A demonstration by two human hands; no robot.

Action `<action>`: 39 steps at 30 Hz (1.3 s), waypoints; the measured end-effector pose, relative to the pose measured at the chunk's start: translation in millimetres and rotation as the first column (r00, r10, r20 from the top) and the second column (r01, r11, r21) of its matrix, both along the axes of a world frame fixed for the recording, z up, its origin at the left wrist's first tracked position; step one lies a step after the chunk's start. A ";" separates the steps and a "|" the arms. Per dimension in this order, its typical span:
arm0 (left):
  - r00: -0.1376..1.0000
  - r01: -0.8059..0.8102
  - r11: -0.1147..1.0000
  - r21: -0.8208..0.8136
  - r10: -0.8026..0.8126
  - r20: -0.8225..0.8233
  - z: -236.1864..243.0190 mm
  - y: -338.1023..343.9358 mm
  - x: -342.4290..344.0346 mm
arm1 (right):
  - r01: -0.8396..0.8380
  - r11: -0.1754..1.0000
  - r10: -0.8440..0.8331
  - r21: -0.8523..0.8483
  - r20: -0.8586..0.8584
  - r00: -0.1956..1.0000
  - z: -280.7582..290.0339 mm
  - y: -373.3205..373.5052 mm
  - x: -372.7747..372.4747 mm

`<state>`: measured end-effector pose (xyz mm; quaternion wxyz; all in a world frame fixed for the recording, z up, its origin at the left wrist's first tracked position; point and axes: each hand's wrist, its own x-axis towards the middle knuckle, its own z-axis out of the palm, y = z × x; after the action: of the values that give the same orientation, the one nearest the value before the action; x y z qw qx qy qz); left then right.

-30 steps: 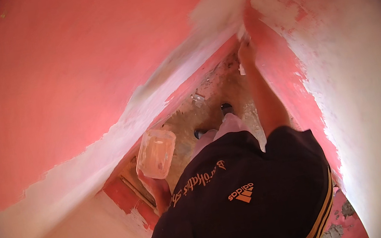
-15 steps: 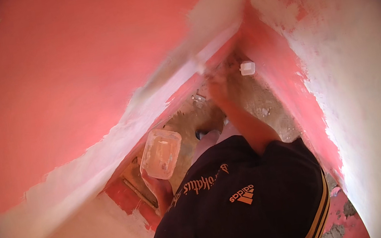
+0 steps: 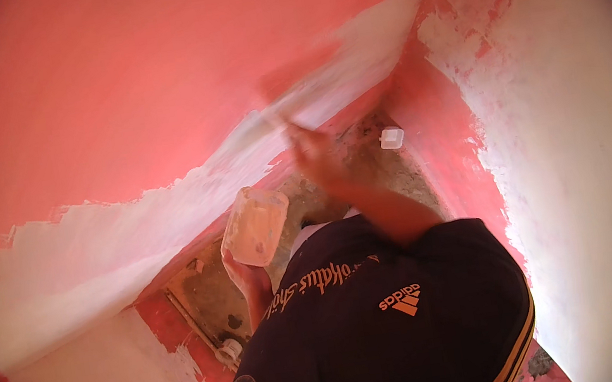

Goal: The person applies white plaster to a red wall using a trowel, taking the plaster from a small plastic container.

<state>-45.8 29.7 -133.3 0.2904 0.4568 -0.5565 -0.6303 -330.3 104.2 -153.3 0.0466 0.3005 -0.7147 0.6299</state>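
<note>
My left hand [image 3: 249, 275] grips a clear rectangular plastic tub [image 3: 258, 225] by its near side. The tub is tilted, with pinkish residue inside. My right hand [image 3: 310, 151] is raised against the left wall, closed around a paintbrush [image 3: 276, 119] that is smeared by motion. Only a pale strip of the brush shows clearly enough to place. The left wall [image 3: 125, 130] is pinkish red above, with a ragged whitish band [image 3: 190, 203] along its lower part. A red patch [image 3: 304, 66] crosses that band just beyond the brush.
A small white plastic container [image 3: 392, 138] stands on the dirty floor near the corner. The right wall [image 3: 570, 122] is whitish with red along its foot. A pole [image 3: 193, 320] lies along the floor at lower left, beside a whitish object [image 3: 228, 350].
My right hand has swung left and up along the wall with the brush. A red patch now shows on the whitish band. The left hand still holds the tub; the whole view has shifted.
</note>
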 end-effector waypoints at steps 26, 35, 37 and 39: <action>0.949 0.049 0.960 0.277 0.042 -0.314 -24.5 -150.5 115.2 | 0.280 0.960 -0.281 -0.030 -0.138 0.950 -20.2 -85.0 83.2; 0.997 0.026 1.000 0.012 -0.025 -0.067 -28.5 -163.8 134.6 | 0.622 0.783 -0.605 -0.010 0.222 0.765 -0.6 -12.5 -91.5; 0.990 0.091 0.995 -0.041 -0.095 -0.102 -27.9 -164.1 136.0 | 0.661 0.734 -0.652 0.156 -0.111 0.750 -19.5 -68.0 -40.1; 0.985 0.107 0.994 -0.011 -0.107 -0.136 -25.1 -163.4 134.8 | 0.529 0.847 -0.519 0.049 -0.139 0.843 -36.6 -98.7 31.4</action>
<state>89.0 -133.7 -158.4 0.2940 0.3817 -0.5603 -0.6738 -298.9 5.5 -190.0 0.2472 0.1329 -0.7916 0.5428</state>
